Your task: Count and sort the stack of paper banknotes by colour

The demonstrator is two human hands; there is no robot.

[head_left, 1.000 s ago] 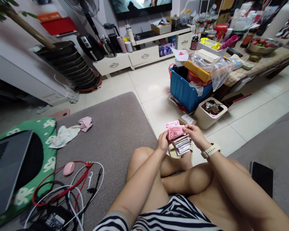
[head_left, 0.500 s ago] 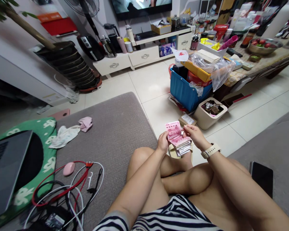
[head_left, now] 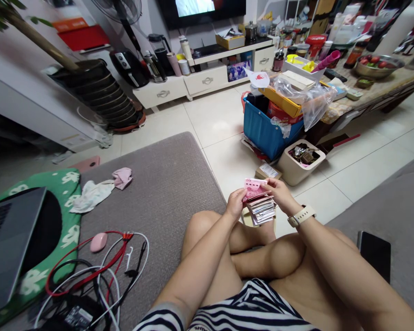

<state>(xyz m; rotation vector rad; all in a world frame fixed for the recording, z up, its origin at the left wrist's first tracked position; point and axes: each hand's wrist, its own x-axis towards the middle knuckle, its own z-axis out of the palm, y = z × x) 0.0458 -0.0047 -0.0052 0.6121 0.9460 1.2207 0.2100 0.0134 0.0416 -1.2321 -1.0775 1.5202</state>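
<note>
A stack of pink banknotes (head_left: 258, 203) sits between both hands, above my crossed legs. My left hand (head_left: 235, 203) grips the stack's left end, fingers closed round it. My right hand (head_left: 279, 193), with a pale wristwatch (head_left: 301, 216) on the wrist, pinches the top note at its right edge and bends it over the fanned pile.
I sit on a grey sofa cushion (head_left: 158, 184). A black phone (head_left: 374, 253) lies to my right. Left are a laptop (head_left: 10, 243), a pink mouse (head_left: 99, 241) and tangled cables (head_left: 100, 271). On the floor ahead stand a blue crate (head_left: 265, 133) and a beige bin (head_left: 301, 161).
The top note, raised upright half a second ago, has been folded down towards the stack. Both hands stay in the same place.
</note>
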